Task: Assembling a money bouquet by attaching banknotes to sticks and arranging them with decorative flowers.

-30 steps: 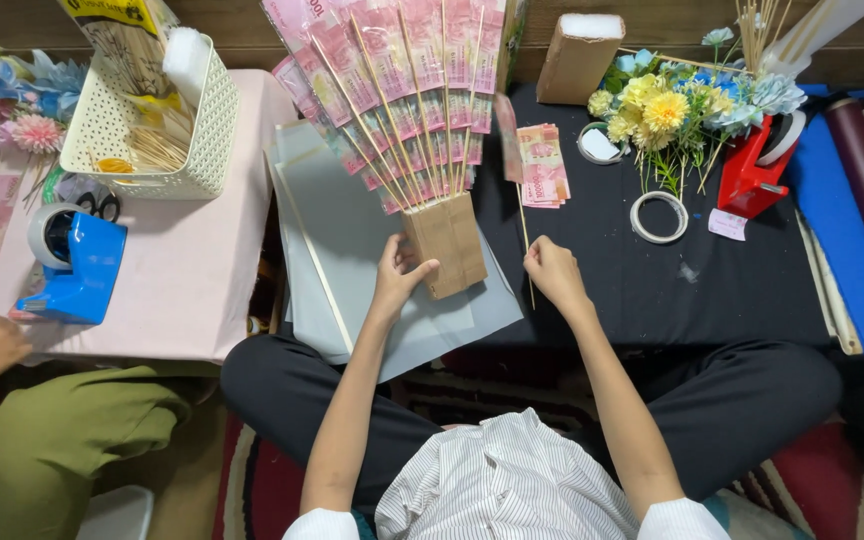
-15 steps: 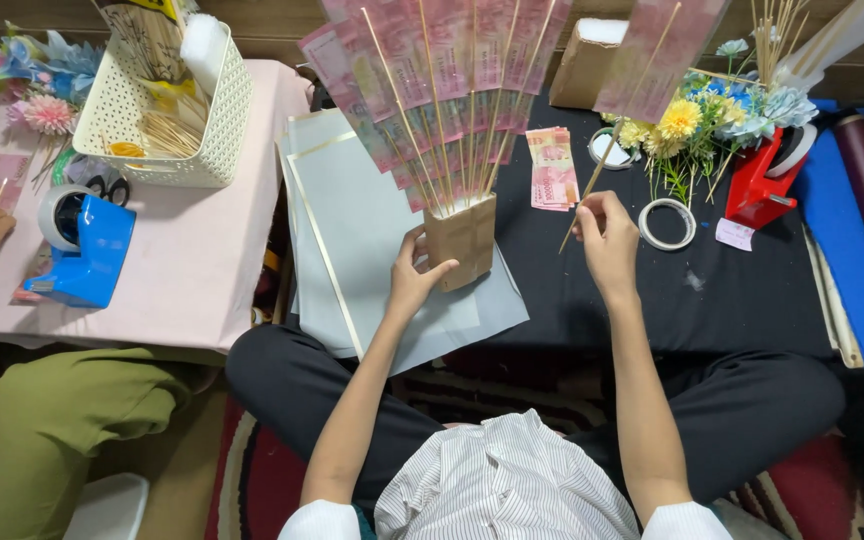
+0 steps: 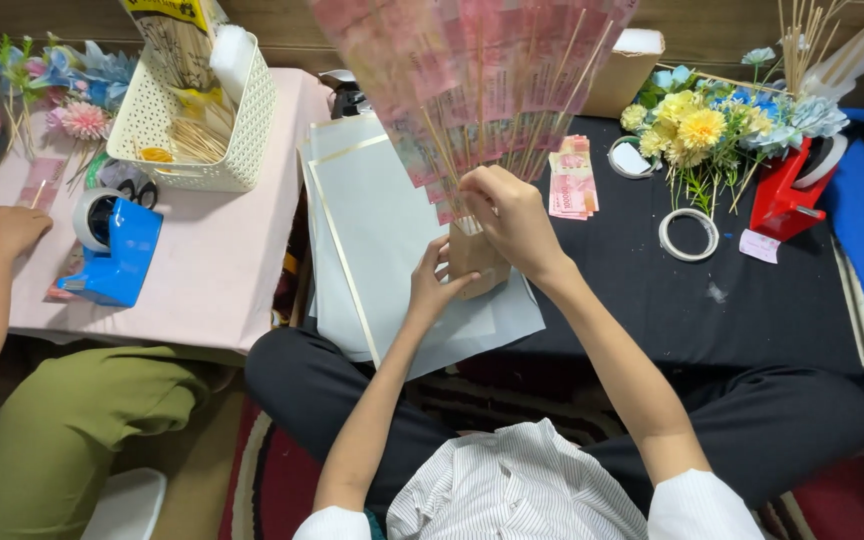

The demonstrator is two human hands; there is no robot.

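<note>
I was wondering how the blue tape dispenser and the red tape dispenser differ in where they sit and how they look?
The blue tape dispenser stands on the pink-covered table, near another person's hand; the red tape dispenser stands on the black cloth, beside the artificial flowers. The blue one looks broader and boxier, the red one narrower and taller. Both carry a roll of tape, and no hand touches either.

Banknote fan [image 3: 472, 80] blurred, cut off at top edge.
</note>
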